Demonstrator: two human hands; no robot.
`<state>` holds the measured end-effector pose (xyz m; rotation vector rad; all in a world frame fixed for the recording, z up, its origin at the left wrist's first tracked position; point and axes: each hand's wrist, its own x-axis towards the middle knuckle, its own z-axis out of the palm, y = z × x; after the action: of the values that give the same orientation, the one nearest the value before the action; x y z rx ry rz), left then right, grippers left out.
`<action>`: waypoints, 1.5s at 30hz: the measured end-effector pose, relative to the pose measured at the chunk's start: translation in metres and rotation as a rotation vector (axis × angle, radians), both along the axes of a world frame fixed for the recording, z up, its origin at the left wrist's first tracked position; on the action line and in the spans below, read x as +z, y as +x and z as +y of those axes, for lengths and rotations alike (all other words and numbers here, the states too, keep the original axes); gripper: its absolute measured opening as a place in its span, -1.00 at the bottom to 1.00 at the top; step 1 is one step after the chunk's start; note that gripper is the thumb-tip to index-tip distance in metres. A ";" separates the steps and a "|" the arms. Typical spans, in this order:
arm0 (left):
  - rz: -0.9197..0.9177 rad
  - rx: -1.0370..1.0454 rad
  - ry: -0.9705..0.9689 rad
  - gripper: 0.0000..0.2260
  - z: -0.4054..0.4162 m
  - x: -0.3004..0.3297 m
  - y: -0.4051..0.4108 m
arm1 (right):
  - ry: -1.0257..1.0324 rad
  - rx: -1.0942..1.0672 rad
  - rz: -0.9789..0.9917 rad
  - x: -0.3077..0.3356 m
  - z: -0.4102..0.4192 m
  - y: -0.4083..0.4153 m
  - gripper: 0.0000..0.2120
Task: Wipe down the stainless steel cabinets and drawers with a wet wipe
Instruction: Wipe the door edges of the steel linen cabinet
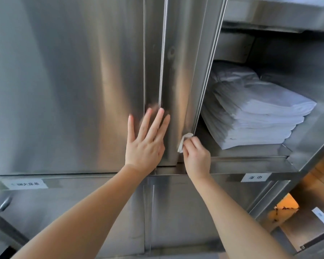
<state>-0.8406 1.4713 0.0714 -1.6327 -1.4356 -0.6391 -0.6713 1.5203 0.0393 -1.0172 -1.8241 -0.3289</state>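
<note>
Left hand (145, 141): grip released, fingers straight and spread, pressed flat on the stainless steel cabinet door (168, 81). Right hand (195, 156): grip clenched around a white wet wipe (182, 142), held against the door's lower right edge, beside stacked white linens (251, 113) on the shelf (247, 161).

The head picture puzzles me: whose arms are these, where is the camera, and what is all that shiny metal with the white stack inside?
There is no machine here. A person wears a camera on the head, so you see their own two bare arms reaching forward. The metal is a stainless steel cabinet. The left hand lies flat, fingers straight, against the cabinet doors. The right hand pinches a small white wet wipe against the lower edge of the open door. Behind that door, a shelf carries a stack of folded white linen. Small paper labels are stuck below.
</note>
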 end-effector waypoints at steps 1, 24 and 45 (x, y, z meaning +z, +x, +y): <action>0.013 0.016 -0.025 -0.34 0.000 -0.011 -0.003 | -0.033 0.011 -0.015 -0.012 -0.001 0.001 -0.83; -0.067 -0.008 -0.201 -0.44 -0.046 -0.057 -0.018 | -0.316 0.069 0.027 -0.048 -0.022 0.006 -0.94; -0.351 -0.030 -0.472 -0.38 -0.124 -0.211 -0.043 | -0.483 0.209 0.293 -0.169 -0.127 -0.036 -0.83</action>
<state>-0.8835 1.3469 -0.1396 -1.9735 -1.9301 -0.6605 -0.7073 1.3936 -0.1298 -1.1150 -1.7527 0.3889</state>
